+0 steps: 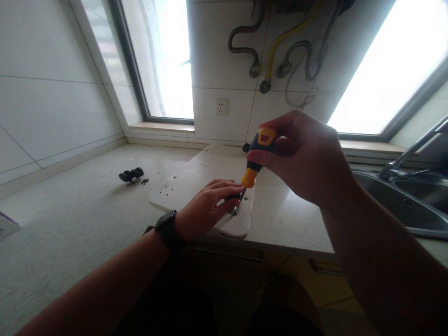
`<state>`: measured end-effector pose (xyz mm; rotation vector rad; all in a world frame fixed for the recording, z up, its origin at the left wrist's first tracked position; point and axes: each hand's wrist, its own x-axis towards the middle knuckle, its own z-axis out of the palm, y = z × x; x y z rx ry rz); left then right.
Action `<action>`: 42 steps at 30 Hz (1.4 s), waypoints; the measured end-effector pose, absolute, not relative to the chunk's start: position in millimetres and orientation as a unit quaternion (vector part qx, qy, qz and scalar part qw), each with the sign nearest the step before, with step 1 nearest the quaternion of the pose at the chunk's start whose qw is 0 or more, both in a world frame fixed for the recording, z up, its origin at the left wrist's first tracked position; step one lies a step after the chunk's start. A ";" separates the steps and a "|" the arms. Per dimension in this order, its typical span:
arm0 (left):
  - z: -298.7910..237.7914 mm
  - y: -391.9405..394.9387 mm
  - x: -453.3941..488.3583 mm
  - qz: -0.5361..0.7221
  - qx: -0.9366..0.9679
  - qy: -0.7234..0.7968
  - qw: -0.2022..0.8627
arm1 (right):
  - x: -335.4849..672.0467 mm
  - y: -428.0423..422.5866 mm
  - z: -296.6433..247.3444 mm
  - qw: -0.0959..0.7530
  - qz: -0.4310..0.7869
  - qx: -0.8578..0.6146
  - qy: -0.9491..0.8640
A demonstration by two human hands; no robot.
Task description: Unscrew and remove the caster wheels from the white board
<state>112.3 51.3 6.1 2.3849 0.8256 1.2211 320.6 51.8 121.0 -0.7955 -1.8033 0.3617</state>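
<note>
My right hand (304, 158) is closed round the yellow-and-black handle of a screwdriver (261, 151). The screwdriver tilts, its shaft running down to a small metal plate at the near right corner of a white board (196, 175). At that corner my left hand (212, 203) grips a black caster (233, 197), pressing it against the board; fingers hide most of it. Screw holes show at the board's left corner. Left of the board lie more black casters (131, 174) beside a few small dark screws (144, 181).
The board lies on a pale speckled countertop (287, 219), close to its front edge. A steel sink (395, 200) with a tap is at the right. Behind, a tiled wall carries a socket (221, 107) and hanging pipes (280, 42) between two windows. Another black object (246, 148) is behind the screwdriver.
</note>
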 end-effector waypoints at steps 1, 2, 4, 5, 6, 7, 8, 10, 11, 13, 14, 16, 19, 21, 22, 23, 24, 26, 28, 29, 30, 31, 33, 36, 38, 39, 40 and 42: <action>6.4 51.8 114.9 0.442 0.828 0.288 0.187 | 319.8 52.9 121.3 0.533 0.169 -0.327 -0.762; 7.2 52.0 117.3 0.454 0.817 0.287 0.211 | 318.9 53.8 121.9 0.527 0.189 -0.318 -0.765; 10.2 52.0 121.4 0.468 0.793 0.285 0.265 | 317.1 55.3 124.0 0.510 0.226 -0.304 -0.772; 12.1 51.9 123.1 0.470 0.783 0.285 0.292 | 316.3 56.0 125.3 0.498 0.241 -0.300 -0.777; 13.8 52.1 124.4 0.470 0.772 0.286 0.316 | 315.5 56.7 126.9 0.486 0.252 -0.296 -0.783; 15.3 52.4 125.4 0.469 0.762 0.291 0.339 | 314.7 57.5 128.4 0.471 0.264 -0.291 -0.790; 16.3 52.9 126.1 0.466 0.753 0.298 0.356 | 314.0 58.4 129.8 0.456 0.274 -0.285 -0.797; 17.5 54.1 126.7 0.463 0.735 0.317 0.380 | 312.2 60.5 131.9 0.435 0.281 -0.273 -0.811; 17.9 54.6 126.8 0.463 0.727 0.327 0.387 | 310.9 61.5 132.4 0.429 0.277 -0.270 -0.816; 18.7 55.1 126.4 0.467 0.714 0.342 0.393 | 307.7 63.3 132.5 0.428 0.247 -0.278 -0.824; 19.2 55.0 126.1 0.471 0.711 0.345 0.392 | 305.8 63.9 132.4 0.433 0.220 -0.284 -0.826; 20.5 54.6 125.3 0.479 0.713 0.348 0.376 | 302.4 64.4 132.3 0.438 0.169 -0.301 -0.830; 20.9 55.0 123.8 0.485 0.722 0.356 0.340 | 300.1 65.1 132.3 0.442 0.153 -0.314 -0.826; 19.5 56.4 123.0 0.490 0.718 0.370 0.329 | 301.3 66.6 132.2 0.445 0.185 -0.309 -0.820; 18.4 57.3 122.9 0.492 0.714 0.378 0.325 | 302.3 67.4 132.1 0.447 0.201 -0.305 -0.817; 17.3 58.1 123.1 0.497 0.709 0.385 0.321 | 303.5 68.3 132.1 0.444 0.217 -0.299 -0.816; 16.4 58.8 123.6 0.500 0.704 0.391 0.318 | 304.5 68.9 132.1 0.440 0.234 -0.292 -0.816; 15.3 59.5 126.1 0.504 0.698 0.402 0.312 | 305.4 69.3 132.2 0.426 0.268 -0.275 -0.819; 15.3 59.6 129.8 0.504 0.695 0.414 0.302 | 304.3 68.5 132.2 0.415 0.290 -0.262 -0.821; 15.4 59.4 131.8 0.503 0.696 0.419 0.295 | 303.0 67.7 132.1 0.413 0.287 -0.261 -0.824; 15.5 59.3 133.7 0.503 0.699 0.421 0.286 | 301.3 66.8 131.9 0.414 0.273 -0.265 -0.827; 15.6 59.3 135.2 0.504 0.702 0.421 0.277 | 299.6 65.9 131.7 0.415 0.252 -0.273 -0.830; 15.5 59.1 136.8 0.505 0.707 0.417 0.266 | 296.7 64.3 131.4 0.416 0.209 -0.290 -0.836; 16.4 57.9 135.7 0.504 0.705 0.418 0.271 | 295.7 62.3 131.8 0.434 0.165 -0.309 -0.830; 18.3 56.4 133.6 0.500 0.704 0.422 0.278 | 296.9 61.6 132.6 0.453 0.140 -0.319 -0.820; 19.6 55.7 132.5 0.498 0.705 0.422 0.279 | 297.7 61.4 132.9 0.461 0.131 -0.323 -0.816; 21.0 55.0 131.5 0.496 0.706 0.421 0.278 | 298.4 61.4 133.1 0.465 0.127 -0.327 -0.813; 23.3 54.5 130.1 0.494 0.709 0.421 0.276 | 299.3 61.7 132.8 0.468 0.127 -0.331 -0.810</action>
